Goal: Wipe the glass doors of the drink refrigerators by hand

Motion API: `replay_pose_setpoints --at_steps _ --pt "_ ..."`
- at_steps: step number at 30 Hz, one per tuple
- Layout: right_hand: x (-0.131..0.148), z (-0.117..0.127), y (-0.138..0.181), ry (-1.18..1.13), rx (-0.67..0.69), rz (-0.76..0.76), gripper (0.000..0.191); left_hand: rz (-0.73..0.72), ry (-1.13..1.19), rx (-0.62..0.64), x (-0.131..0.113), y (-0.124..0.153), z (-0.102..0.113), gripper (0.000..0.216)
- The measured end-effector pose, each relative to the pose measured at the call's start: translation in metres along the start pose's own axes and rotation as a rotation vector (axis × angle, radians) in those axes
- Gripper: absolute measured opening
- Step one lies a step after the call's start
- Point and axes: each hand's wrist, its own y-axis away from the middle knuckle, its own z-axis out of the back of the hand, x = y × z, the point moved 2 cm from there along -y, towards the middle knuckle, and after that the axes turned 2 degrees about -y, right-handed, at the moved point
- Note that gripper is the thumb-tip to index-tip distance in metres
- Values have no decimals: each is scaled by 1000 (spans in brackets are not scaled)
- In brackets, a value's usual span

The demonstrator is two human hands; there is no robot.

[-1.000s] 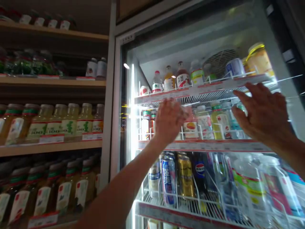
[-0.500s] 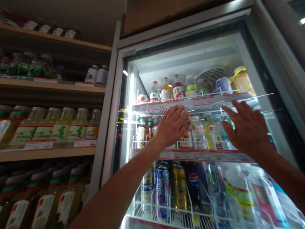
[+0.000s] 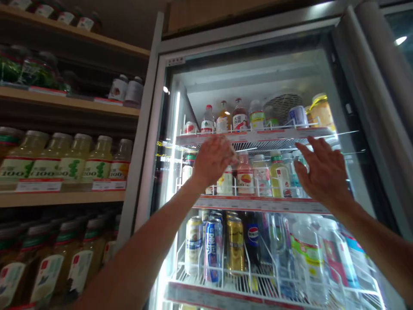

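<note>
I stand at an open drinks fridge with both arms raised. My left hand [image 3: 213, 161] is in front of the left end of the middle wire shelf [image 3: 258, 203], its back towards me and its fingers stretched up to the top shelf's edge [image 3: 258, 135]; I see nothing in it. A pink-capped bottle [image 3: 244, 174] stands just to its right. My right hand [image 3: 322, 172] is open with fingers spread, in front of the bottles at the right of the same shelf, near a green-capped yellow bottle [image 3: 279, 176].
The top shelf carries several small bottles and jars [image 3: 240, 114]. The lower shelf holds cans [image 3: 211, 249] and large bottles [image 3: 306, 258] in wire lanes. Wooden shelves on the left hold rows of yellow juice bottles [image 3: 74, 161]. The fridge's frame [image 3: 371, 86] rises on the right.
My left hand has slid left off the pink-capped bottle, which now shows. My right hand has stayed open and drifted slightly. The view has shifted a little.
</note>
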Motion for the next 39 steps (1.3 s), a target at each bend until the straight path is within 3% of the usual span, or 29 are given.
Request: replay_pose_setpoints --at_steps 2,4,6,9,11,13,16,18,20,22,24,26,29,31,32,34,37,39 --pt "1 0 0 1 0 1 44 304 -53 -87 34 -10 6 41" --pt "0 -1 0 7 3 7 44 446 -72 -131 37 -21 3 41" --pt "-1 -3 1 7 -10 16 46 343 -39 -87 1 -31 -9 40" --pt "-3 -3 1 7 -28 23 46 -75 40 -2 -67 -39 -25 44" --pt "-3 -2 1 9 -17 20 45 -208 63 34 -74 -39 -25 43" --pt "-1 -1 0 9 4 14 45 -160 55 39 -41 -37 -16 39" --pt "2 0 -1 22 7 2 45 241 -25 -109 30 -33 2 34" --pt "2 0 0 35 0 -3 45 373 -62 -158 38 -29 5 36" --pt "1 -2 1 39 -15 0 44 277 -47 -131 6 -28 -1 36" --pt "-1 -3 2 31 -37 17 43 -18 7 -61 -40 -27 -10 38" --pt "-3 -4 2 23 -56 32 42 -210 40 -10 -62 -27 -14 39" --pt "-4 -3 3 20 -54 38 41 -179 45 1 -42 -29 -7 32" --pt "-2 -2 2 16 -53 19 40 174 -5 -107 26 -32 10 24" --pt "-1 -2 2 1 -56 9 41 319 -37 -183 46 -33 12 31" --pt "-1 -3 2 -11 -58 7 41 328 -41 -193 39 -33 9 34" --pt "0 -4 3 -34 -62 4 42 223 -18 -154 -1 -34 -3 32" --pt "-2 -3 3 -38 -60 -3 42 -166 62 -49 -75 -37 -22 31" --pt "-6 1 2 -18 -29 19 42 -338 102 1 -86 -40 -24 33"
